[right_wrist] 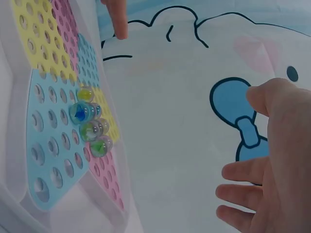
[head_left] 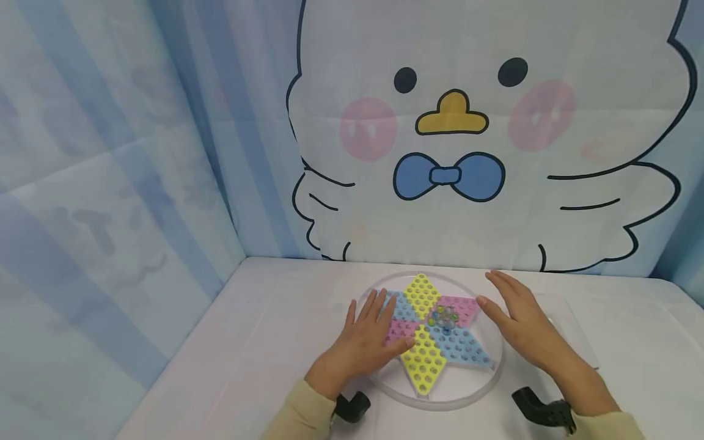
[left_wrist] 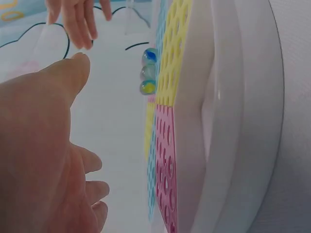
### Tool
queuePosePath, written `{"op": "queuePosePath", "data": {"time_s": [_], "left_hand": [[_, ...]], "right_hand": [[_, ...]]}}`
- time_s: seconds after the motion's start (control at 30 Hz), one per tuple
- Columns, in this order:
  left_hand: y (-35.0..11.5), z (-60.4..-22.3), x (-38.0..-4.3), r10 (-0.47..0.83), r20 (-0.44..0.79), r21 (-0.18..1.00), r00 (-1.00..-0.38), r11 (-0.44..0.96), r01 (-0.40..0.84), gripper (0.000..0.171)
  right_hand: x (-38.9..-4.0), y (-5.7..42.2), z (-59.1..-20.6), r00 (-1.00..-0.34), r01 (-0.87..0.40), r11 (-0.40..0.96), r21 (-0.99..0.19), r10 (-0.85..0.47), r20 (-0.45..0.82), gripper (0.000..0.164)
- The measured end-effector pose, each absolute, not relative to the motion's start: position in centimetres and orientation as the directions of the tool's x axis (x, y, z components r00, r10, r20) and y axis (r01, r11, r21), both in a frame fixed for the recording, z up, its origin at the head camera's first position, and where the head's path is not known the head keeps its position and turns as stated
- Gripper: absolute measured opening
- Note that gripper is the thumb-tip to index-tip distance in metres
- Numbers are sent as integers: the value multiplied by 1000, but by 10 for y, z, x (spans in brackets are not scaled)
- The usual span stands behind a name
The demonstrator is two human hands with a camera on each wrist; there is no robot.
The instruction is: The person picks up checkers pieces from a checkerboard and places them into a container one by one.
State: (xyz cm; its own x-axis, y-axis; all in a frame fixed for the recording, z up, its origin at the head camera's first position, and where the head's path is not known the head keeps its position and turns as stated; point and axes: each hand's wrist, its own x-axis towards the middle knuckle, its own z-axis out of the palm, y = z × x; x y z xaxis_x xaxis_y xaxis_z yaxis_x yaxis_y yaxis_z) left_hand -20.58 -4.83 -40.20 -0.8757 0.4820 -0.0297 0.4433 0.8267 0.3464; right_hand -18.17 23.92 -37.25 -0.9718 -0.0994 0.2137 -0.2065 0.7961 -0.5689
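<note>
A round Chinese checkers board [head_left: 423, 365] with a star of yellow, pink and blue hole-filled sections lies on the table. Several glass marbles [head_left: 444, 318] sit clustered right of its middle; the right wrist view shows the same marbles [right_wrist: 91, 111] with coloured swirls inside. My left hand [head_left: 364, 341], its fingers spread, is over the left part of the board and overlaps the pink and blue sections in the head view. In the left wrist view it stands apart from the board's surface, holding nothing. My right hand [head_left: 522, 321] is raised near the board's right edge, fingers extended and holding nothing.
A white cloth covers the table [head_left: 264, 342]. Behind it hangs a curtain [head_left: 451, 226] printed with a cartoon bird in a blue bow tie. A blue-striped curtain [head_left: 110, 183] closes the left side. Black wrist-worn devices [head_left: 541, 408] show below the hands.
</note>
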Motion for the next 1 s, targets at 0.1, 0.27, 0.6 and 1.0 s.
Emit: {"op": "queuePosePath", "data": {"time_s": [0.1,0.27,0.6,1.0], "left_hand": [[-46,-404,-205,491,-26,353,-871,820,452,87],[-43,-409,-205,497,-42,347,-867,821,454,87],[-44,-418,-202,499,-64,351,-864,822,449,86],[-46,-422,-198,478,-129,309,-869,852,422,91]], "right_hand": [[-183,237,-371,-970,-210,785,-583,-93,225,71],[-185,235,-371,-967,-222,754,-618,-90,238,68],[-187,232,-379,-974,-180,725,-664,-40,221,60],[-196,221,-391,-960,-204,697,-687,-7,279,30]]}}
